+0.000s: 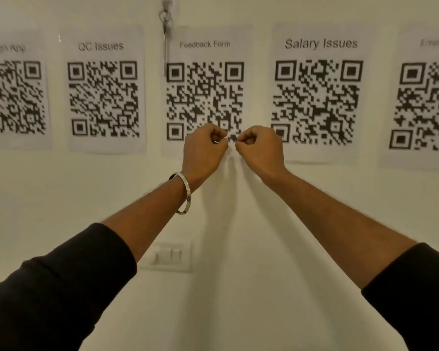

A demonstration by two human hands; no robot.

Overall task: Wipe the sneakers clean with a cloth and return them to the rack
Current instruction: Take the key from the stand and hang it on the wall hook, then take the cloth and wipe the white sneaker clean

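Our left hand (203,148) and right hand (257,148) each pinch the top edge of a white cloth (238,236), which hangs below our fingers. Just behind our fingertips, the Feedback Form sheet (204,72) is on the wall.

Off-white painted wall (61,198) fills the view, under warm, dim, yellowish light. Landmark: the "Feedback Form" QR sheet (204,92), taped at centre. Left of it, the "QC Issues" QR sheet (104,92); further left, a QR sheet with a blurred title (13,92), cut by the frame edge. Right of the landmark, the "Salary Issues" QR sheet (319,95); beyond that, another QR sheet (426,102), title unreadable. All sheets sit in one row. Keys on a ring (165,26) hang from a wall hook just above the landmark's upper-left corner. White switch plate (166,255) is mounted well below the landmark, slightly left.
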